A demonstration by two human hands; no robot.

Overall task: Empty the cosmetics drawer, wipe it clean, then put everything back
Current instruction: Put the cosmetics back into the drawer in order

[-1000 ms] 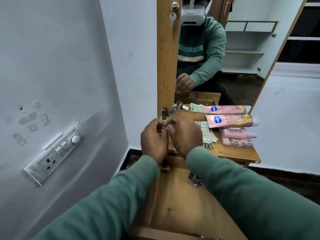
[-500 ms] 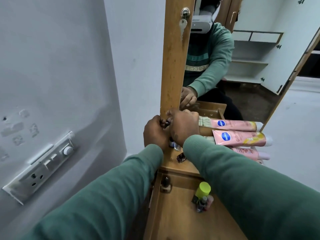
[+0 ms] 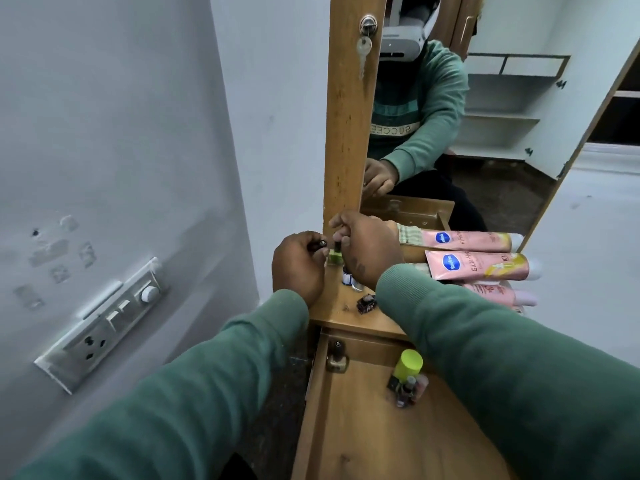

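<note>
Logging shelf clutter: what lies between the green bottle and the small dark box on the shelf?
Head view: a small blue-and-white bottle and a silvery one stand between the green bottle and the dark box.

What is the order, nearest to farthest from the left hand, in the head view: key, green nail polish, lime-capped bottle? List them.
1. Green nail polish, on the shelf beside the left hand.
2. Lime-capped bottle, down in the drawer.
3. Key, high on the frame.

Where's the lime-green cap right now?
Head view: the lime-green cap stands in the open drawer, near its back edge, beside a cluster of small bottles, just left of the right sleeve.
</note>
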